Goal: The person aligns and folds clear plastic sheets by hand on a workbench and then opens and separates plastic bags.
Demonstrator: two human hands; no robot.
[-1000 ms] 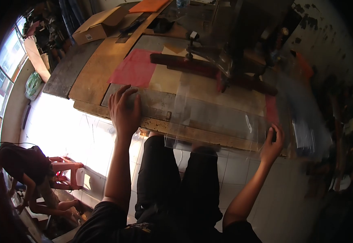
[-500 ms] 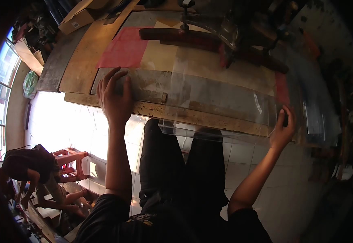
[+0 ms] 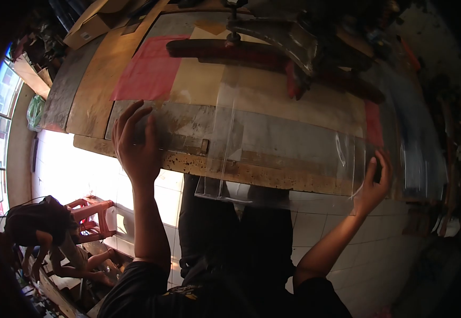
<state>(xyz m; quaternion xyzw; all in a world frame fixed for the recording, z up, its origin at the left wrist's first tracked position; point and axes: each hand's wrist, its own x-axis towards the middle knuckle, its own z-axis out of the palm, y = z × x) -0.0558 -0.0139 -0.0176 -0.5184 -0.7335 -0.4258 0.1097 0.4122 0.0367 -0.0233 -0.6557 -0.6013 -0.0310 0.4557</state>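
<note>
Thin, smooth, see-through plastic is seen in the clear sheet (image 3: 288, 119), and bright streaks of light are thrown back by its shiny folds. The table edge (image 3: 262, 175) is made of wood that looks rough and is dotted with dark little pits. A flat, dull face is shown by the grey board (image 3: 188, 119), which is marked by scuffs and patches. A matt look is given by the red sheet (image 3: 148, 66), but cloth or paper cannot be told. Dark metal is seen in the machine arm (image 3: 270, 32), with a soft shine on it. The box (image 3: 90, 33) is made of plain brown cardboard. Smooth plastic is seen in the red stool (image 3: 101, 212), and the floor (image 3: 320, 225) is covered with smooth tiles.
</note>
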